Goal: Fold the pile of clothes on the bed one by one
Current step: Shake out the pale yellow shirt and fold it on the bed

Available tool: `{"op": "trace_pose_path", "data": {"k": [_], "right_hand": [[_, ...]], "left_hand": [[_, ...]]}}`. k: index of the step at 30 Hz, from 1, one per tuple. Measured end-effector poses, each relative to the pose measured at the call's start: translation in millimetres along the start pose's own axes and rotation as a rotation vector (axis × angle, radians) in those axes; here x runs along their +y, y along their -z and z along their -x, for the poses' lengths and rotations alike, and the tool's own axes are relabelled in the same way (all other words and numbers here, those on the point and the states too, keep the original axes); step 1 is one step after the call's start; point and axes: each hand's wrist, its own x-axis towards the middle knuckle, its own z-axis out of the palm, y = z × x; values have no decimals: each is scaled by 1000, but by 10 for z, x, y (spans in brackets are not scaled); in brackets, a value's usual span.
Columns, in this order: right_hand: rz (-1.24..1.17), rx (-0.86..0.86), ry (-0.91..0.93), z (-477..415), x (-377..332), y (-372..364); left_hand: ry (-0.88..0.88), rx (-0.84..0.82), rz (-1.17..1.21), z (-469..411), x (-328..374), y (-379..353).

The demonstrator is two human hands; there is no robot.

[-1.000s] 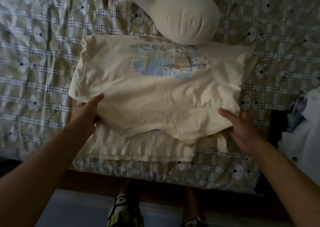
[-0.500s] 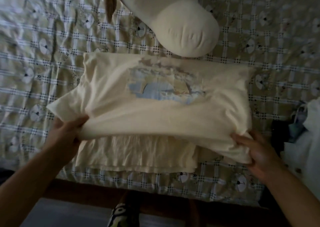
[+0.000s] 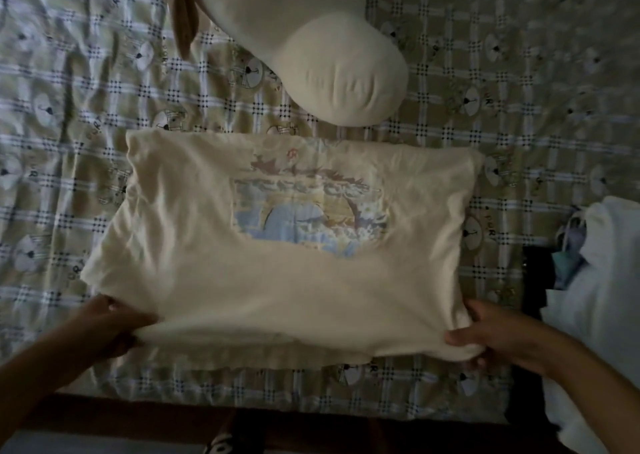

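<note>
A cream T-shirt (image 3: 194, 245) with a blue and tan picture print (image 3: 308, 211) lies spread across the checked bedspread (image 3: 69, 114), folded over on itself. My left hand (image 3: 110, 325) grips its near left corner. My right hand (image 3: 495, 332) grips the near right corner, thumb on top of the cloth. The near edge is pulled down close to the bed's front edge.
A large cream bolster pillow (image 3: 332, 69) lies just beyond the shirt. At the right edge sits a pile of white and dark clothes (image 3: 595, 280). The wooden bed frame (image 3: 173, 415) and a shoe (image 3: 221, 445) show below.
Both hands have drawn the shirt's top layer toward me, from mid-shirt down over the lower layer, which is now covered. The shirt lies flatter and wider.
</note>
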Motion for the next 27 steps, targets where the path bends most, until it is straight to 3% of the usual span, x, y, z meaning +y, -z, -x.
{"op": "trace_pose_path", "data": {"k": [1, 3, 5, 7, 8, 10, 12, 14, 17, 19, 25, 27], "right_hand": [[63, 1, -56, -5, -62, 51], [221, 102, -41, -78, -191, 193], [274, 391, 141, -188, -348, 341], [4, 709, 337, -228, -587, 430], [-170, 742, 427, -249, -726, 454], [-417, 616, 573, -313, -1002, 484], [-501, 511, 612, -399, -1183, 494], [-509, 437, 585, -420, -1241, 474], [-440, 321, 549, -422, -1197, 413], [-387, 277, 545, -373, -1125, 310], [-286, 344, 649, 26, -1220, -136], [-217, 333, 722, 237, -1430, -449]], "left_hand": [[0, 38, -31, -88, -20, 107], [-128, 282, -160, -643, -223, 377], [-340, 555, -386, -714, -51, 304], [-683, 653, -513, -234, 392, -208], [-861, 588, -523, 62, 593, -538], [-1149, 342, -554, 537, 824, -1227], [-1325, 23, -656, 754, 765, -1877], [-1344, -130, -809, 895, 591, -2539], [-1055, -159, -1033, 1043, 395, -3222], [-970, -162, -1089, 1036, 337, -3407], [-1135, -48, -735, 908, 415, -2995], [-1109, -190, -549, 992, 341, -2662]]}}
